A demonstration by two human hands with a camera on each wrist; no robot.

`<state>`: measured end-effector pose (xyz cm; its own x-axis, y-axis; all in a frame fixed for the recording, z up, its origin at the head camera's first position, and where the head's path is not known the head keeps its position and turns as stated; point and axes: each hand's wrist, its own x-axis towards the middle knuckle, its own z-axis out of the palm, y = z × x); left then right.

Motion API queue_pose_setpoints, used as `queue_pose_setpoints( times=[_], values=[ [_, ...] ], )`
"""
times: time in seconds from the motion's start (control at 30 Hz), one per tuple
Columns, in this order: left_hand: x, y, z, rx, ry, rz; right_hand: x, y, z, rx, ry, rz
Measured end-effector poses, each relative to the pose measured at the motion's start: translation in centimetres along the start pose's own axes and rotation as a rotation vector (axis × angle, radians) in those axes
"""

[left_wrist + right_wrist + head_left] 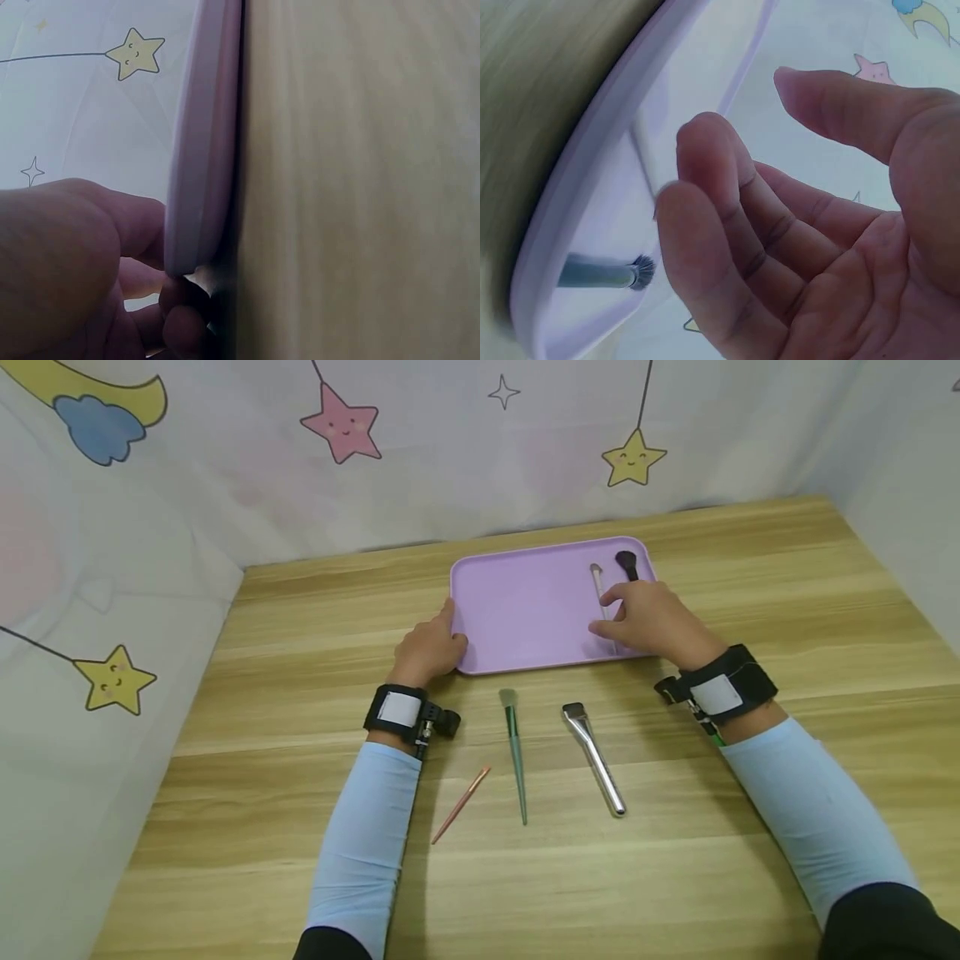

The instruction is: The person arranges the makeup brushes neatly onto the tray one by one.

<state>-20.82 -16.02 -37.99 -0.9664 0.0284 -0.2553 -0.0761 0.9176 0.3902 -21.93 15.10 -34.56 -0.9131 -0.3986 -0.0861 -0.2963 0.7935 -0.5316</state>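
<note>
A lilac tray [525,602] lies toward the back of the table. My left hand [427,647] grips its left rim near the front corner; in the left wrist view the tray's edge [199,150] sits between thumb and fingers. Over the tray's right part hovers my right hand [652,618], thumb and fingers apart with nothing between them. Just by its fingertips, a thin white makeup brush [597,581] lies in the tray. A black-bristled makeup brush [627,562] is also in there, its handle hidden behind that hand in the head view.
In front of the tray, on the wooden table [300,818], lie a small rose-coloured brush [461,806], a green-handled brush [516,752] and a silver flat-topped brush [596,764]. A white cloth [450,460] printed with stars hangs behind the table.
</note>
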Motion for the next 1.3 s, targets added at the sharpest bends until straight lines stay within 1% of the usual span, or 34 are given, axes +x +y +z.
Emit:
queue_pose_setpoints(
  times=[0.3,0.47,0.77,0.97,1.3],
  values=[
    [0.0,-0.1,0.2,-0.008,0.007,0.005,-0.6,-0.8,0.2,-0.020,0.010,-0.036],
    [0.0,-0.1,0.1,-0.004,0.011,0.004,-0.8,-1.3,0.2,-0.019,0.003,-0.038],
    [-0.1,0.1,0.1,-0.003,0.010,0.000,-1.3,-1.9,0.2,-0.031,-0.042,-0.056],
    [0.0,0.0,0.1,-0.009,0.010,-0.004,-1.5,-2.3,0.2,-0.037,-0.075,-0.050],
    [0.1,-0.2,0.2,-0.004,0.012,-0.007,-1.9,-2.8,0.1,-0.099,-0.120,-0.066]
  ],
)
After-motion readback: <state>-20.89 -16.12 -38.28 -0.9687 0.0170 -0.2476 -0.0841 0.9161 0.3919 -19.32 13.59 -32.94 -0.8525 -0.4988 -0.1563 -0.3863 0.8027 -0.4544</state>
